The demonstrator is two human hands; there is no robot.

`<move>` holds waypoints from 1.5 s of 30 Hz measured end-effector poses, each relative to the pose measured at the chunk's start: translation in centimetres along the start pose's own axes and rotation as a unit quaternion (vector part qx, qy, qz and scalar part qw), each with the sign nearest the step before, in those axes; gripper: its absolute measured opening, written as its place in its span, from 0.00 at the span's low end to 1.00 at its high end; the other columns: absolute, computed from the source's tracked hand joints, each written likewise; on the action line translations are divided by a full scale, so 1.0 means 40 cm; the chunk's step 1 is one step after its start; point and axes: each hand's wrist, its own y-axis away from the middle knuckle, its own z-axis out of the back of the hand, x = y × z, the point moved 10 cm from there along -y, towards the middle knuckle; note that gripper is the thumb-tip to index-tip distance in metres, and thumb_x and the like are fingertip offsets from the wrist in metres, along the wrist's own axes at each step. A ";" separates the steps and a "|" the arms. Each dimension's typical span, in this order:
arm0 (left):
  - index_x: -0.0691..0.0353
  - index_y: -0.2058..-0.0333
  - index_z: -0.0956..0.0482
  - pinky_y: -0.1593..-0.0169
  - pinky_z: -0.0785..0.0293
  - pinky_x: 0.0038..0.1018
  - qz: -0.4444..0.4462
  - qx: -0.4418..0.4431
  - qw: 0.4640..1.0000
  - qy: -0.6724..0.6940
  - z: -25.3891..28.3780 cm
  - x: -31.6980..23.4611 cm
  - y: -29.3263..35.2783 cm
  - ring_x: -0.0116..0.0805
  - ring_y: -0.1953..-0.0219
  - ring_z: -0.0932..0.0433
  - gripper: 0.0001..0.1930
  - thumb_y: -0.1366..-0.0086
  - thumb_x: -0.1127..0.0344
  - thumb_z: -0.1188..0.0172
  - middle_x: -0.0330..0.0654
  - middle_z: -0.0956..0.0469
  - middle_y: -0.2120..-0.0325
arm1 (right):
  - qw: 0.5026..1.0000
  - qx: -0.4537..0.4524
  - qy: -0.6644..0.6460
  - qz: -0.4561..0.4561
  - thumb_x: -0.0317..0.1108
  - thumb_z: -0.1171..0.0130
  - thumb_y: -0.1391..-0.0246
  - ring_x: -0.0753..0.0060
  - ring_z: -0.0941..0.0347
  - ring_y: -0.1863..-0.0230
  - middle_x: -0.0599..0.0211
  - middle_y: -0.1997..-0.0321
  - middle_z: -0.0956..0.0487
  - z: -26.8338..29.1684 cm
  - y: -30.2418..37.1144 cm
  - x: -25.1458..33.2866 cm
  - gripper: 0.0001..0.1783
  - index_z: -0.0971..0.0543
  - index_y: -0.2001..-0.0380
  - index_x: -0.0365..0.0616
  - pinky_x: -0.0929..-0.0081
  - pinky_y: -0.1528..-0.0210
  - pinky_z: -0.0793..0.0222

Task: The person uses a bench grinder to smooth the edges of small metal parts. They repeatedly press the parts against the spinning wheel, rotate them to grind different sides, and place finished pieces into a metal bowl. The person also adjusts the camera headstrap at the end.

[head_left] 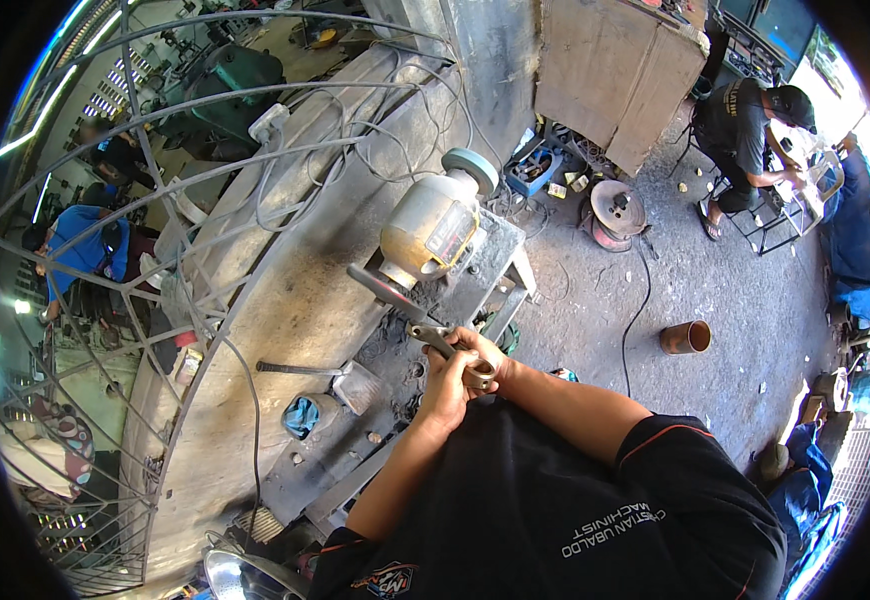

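In the head view, both forearms come up from the lower part, the left one (pixel 395 480) rising steeply, the right one (pixel 580 405) slanting across from the right, elbow well out. They meet at the wrists' height, where the left hand (pixel 443 396) and right hand (pixel 488 352) sit together, fingers curled and clamped on one metal connecting rod (pixel 439 341). The hands are close against each other, the right beyond the left, in front of the black shirt (pixel 535 480).

The rod is smooth, dull grey-brown metal: a broad ring at the near end, by the fingers, and a slimmer shank tapering toward a smaller far end. That far end points up and left, just beside the dark, thin disc wheel (pixel 385 292) of a bench grinder (pixel 430 228); whether they touch, I cannot tell.

The grinder has a rounded, dusty yellow-and-grey casing and a thicker, pale bluish wheel (pixel 470 172) at its other end. Its stand (pixel 500 255) is angular, scuffed metal. The concrete floor (pixel 595 310) is rough and grey, with a rust-brown hollow cylinder (pixel 685 338) lying to the right.
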 end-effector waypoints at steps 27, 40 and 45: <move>0.65 0.67 0.21 0.71 0.19 0.33 0.010 0.000 0.995 0.097 0.150 -0.080 -0.005 0.39 0.76 0.19 0.18 0.36 0.53 0.48 0.46 0.18 0.75 | 0.966 -0.205 0.072 0.143 0.33 0.38 0.42 0.71 0.26 0.58 0.67 0.58 0.25 0.022 -0.095 0.026 0.18 0.30 0.50 0.49 0.68 0.60 0.23; 0.60 0.62 0.25 0.71 0.17 0.32 -0.014 0.003 0.995 0.101 0.083 -0.058 -0.034 0.34 0.74 0.18 0.11 0.35 0.59 0.47 0.41 0.19 0.73 | 0.986 -0.163 0.013 0.045 0.38 0.46 0.42 0.70 0.24 0.69 0.64 0.67 0.23 0.109 -0.095 0.000 0.13 0.25 0.57 0.44 0.71 0.68 0.24; 0.64 0.53 0.34 0.72 0.16 0.34 -0.019 -0.005 0.998 0.062 0.041 -0.053 -0.030 0.37 0.75 0.18 0.16 0.35 0.63 0.46 0.46 0.21 0.72 | 0.998 -0.052 0.000 0.041 0.43 0.54 0.38 0.63 0.22 0.60 0.53 0.59 0.21 0.102 -0.079 0.003 0.22 0.25 0.56 0.32 0.72 0.57 0.23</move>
